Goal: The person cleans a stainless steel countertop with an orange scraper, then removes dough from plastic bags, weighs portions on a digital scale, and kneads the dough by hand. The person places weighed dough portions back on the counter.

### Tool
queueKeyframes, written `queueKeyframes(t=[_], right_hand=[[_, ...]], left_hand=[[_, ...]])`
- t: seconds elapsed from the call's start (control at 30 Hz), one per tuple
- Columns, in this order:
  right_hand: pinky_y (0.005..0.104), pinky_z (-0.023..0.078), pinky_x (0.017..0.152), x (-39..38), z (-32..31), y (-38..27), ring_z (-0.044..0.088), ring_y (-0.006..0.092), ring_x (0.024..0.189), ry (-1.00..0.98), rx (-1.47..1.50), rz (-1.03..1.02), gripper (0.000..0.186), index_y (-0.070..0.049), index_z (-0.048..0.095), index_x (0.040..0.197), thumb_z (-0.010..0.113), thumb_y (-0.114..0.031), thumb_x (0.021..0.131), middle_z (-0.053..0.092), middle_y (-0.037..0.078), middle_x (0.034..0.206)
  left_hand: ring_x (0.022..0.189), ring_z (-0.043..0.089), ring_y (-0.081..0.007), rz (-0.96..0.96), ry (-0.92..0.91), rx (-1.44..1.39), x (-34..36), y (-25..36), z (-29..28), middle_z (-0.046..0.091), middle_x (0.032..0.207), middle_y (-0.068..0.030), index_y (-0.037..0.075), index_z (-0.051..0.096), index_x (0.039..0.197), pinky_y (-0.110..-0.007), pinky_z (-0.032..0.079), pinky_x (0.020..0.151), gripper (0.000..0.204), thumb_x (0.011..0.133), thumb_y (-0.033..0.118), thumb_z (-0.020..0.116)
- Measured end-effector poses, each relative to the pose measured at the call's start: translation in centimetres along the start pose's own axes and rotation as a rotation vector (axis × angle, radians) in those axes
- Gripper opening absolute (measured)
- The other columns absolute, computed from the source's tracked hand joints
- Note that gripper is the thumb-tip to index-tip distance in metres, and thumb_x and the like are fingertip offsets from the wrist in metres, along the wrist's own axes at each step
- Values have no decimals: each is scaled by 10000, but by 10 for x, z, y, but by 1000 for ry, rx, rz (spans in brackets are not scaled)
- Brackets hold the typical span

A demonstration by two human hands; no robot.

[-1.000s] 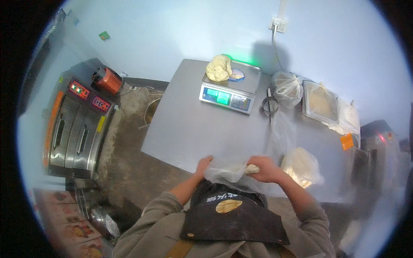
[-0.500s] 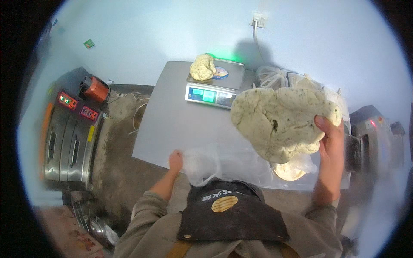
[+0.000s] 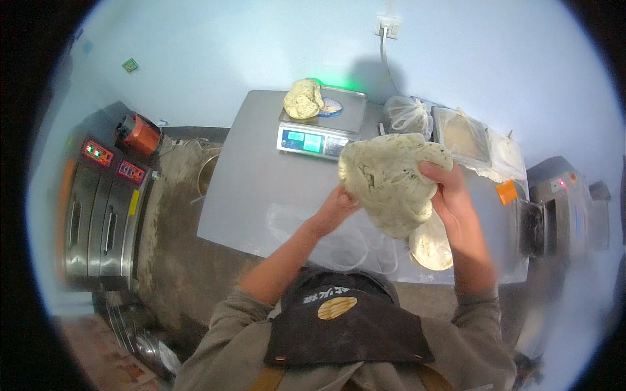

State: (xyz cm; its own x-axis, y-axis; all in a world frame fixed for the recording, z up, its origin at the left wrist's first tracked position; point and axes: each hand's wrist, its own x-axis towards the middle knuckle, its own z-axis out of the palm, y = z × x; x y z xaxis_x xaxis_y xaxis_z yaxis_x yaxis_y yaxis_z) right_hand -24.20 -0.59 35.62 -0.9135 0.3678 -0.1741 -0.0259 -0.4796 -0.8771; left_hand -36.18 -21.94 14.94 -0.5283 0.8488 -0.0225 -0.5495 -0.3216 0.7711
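A big slab of pale dough (image 3: pixel 385 186) flecked with green hangs in the air above the table, hiding part of it. My right hand (image 3: pixel 447 189) is closed on its right edge, thumb on top. At its lower left edge, my left hand (image 3: pixel 340 203) grips the dough too, its fingers partly hidden. Below the slab, near my right forearm, a smaller pale dough piece (image 3: pixel 432 249) lies on the table. Another lump of flecked dough (image 3: pixel 302 100) rests on the left of the scale's platform. The digital scale (image 3: pixel 319 140) has lit green displays.
A clear plastic bag (image 3: pixel 355 251) lies at the near edge of the grey table (image 3: pixel 241 189). At the back right are a tied plastic bag (image 3: pixel 409 116), a tray (image 3: pixel 462 137) and an orange scraper-like piece (image 3: pixel 506 191). A steel oven (image 3: pixel 98 215) stands left, a machine (image 3: pixel 561 208) right.
My right hand has brought the dough slab lower and to the left. My left hand has moved right and up from the table's near edge to take hold of it. The clear bag now lies flatter.
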Motion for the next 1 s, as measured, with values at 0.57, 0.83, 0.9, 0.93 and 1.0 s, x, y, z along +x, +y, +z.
queueKeyframes(t=[0.57,0.83,0.9,0.93,1.0], right_hand=[[367,497,998,83,-57,31,632,201,1199,-780,-739,284,777,8,647,1381,878,-456,803,701,122,1300],[352,538,919,66,25,28,715,195,1002,-687,-1081,209,562,1,758,1174,896,-371,775,785,117,1094],[350,537,921,66,27,38,711,189,1005,-660,-1020,168,544,6,758,1166,895,-352,780,782,117,1091],[347,535,924,65,25,43,708,184,1004,-645,-987,162,536,10,757,1166,892,-343,785,780,114,1090],[345,532,935,60,24,56,698,172,1015,-626,-851,151,530,18,747,1181,884,-325,800,773,105,1104]], left_hand=[[1124,695,-254,127,283,27,-45,43,6,688,1262,-138,-41,571,1369,-393,593,944,671,815,240,826],[1060,711,-258,213,599,94,-52,47,21,698,1215,-178,-58,612,1313,-385,591,918,544,877,240,742],[1111,699,-279,167,613,25,-54,51,20,677,1269,-187,-56,568,1374,-407,580,953,594,926,305,717],[1136,693,-289,165,593,-32,-54,53,20,667,1295,-192,-54,546,1404,-418,574,971,620,951,338,705],[1264,624,-334,108,494,-151,-55,56,21,588,1421,-211,-32,446,1502,-470,524,1063,673,1046,461,493]])
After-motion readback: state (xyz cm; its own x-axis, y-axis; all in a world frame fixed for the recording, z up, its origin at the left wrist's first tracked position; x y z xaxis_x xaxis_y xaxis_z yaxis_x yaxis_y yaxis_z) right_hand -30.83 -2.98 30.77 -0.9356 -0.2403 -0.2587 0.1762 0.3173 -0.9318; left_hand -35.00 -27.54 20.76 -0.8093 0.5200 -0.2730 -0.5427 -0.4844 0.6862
